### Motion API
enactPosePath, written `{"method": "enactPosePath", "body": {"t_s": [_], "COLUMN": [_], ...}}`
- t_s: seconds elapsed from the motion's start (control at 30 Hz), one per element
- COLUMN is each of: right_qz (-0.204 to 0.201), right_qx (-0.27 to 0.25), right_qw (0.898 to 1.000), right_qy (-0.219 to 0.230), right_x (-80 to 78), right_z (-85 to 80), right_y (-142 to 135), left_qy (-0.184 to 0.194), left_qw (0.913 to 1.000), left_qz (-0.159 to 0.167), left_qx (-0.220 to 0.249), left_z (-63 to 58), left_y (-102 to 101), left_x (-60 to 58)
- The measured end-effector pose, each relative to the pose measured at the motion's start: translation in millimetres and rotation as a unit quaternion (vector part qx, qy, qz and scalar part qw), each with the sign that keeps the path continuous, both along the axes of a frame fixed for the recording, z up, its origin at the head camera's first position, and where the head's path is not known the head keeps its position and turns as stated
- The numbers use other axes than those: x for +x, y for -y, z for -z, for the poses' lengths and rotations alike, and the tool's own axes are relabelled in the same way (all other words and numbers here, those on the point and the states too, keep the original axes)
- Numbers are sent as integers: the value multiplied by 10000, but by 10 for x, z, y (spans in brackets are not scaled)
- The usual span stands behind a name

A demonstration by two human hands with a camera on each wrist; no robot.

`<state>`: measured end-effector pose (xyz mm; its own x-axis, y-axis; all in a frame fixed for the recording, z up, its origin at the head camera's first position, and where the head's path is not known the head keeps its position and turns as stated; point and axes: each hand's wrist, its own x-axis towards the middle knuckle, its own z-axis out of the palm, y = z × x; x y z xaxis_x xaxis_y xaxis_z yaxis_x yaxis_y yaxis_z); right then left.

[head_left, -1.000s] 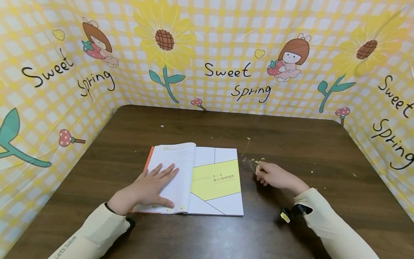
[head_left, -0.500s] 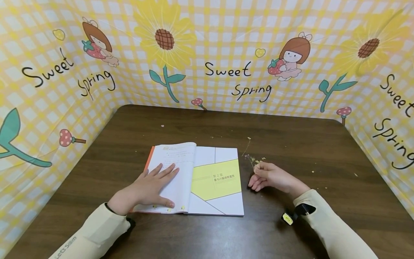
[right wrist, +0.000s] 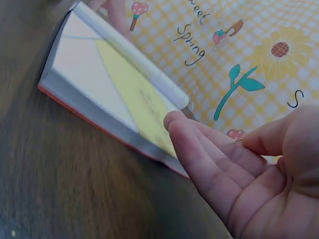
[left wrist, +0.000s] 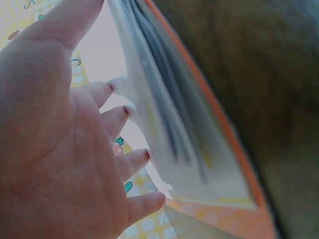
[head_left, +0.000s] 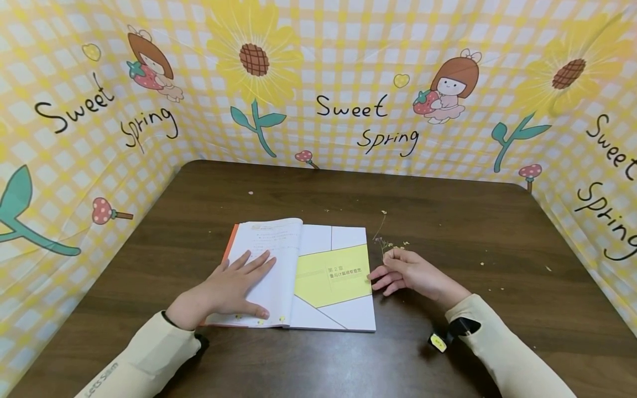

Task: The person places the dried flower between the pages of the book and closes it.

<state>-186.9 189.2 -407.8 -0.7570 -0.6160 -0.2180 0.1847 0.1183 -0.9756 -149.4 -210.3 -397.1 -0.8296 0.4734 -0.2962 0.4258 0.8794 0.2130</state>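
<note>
"Around the back and sides, what hangs?"

"Yellow-checked cloth, printed with sunflowers, enclosing a dark wooden surface."

"And on that?"

"An orange-edged book, lying open, with a yellow panel on its right-hand side."

"The left hand?"

"Resting flat on the left page, its grip spread, fingers and thumb apart."

"And the right hand?"

"By the book's right edge, its grip pinching a thin flower stem between thumb and forefinger, the other fingers extended toward the book. Whether they touch it, I cannot tell."

"Where's that stem exactly?"

"Just right of the book, flowery end away from the person. Another stem lies just beyond; smaller still, pale specks dot the surface."
</note>
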Motion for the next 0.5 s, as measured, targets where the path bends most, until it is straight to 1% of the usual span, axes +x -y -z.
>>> {"method": "enactPosePath", "body": {"t_s": [0.23,0.33,0.5], "right_qz": [-25,-41,-218], "right_qx": [-61,-126,-297], "right_qw": [10000,9998,9988], "right_qy": [60,146,316], "right_x": [39,43,38], "right_z": [-38,-17,50], "right_y": [127,215,393], "left_qy": [18,37,37], "left_qw": [10000,10000,10000], "left_qz": [-18,-33,-25], "left_qx": [-22,-21,12], "left_z": [-3,-13,-15], "left_y": [-7,-12,-14], "left_x": [1,5,7]}}
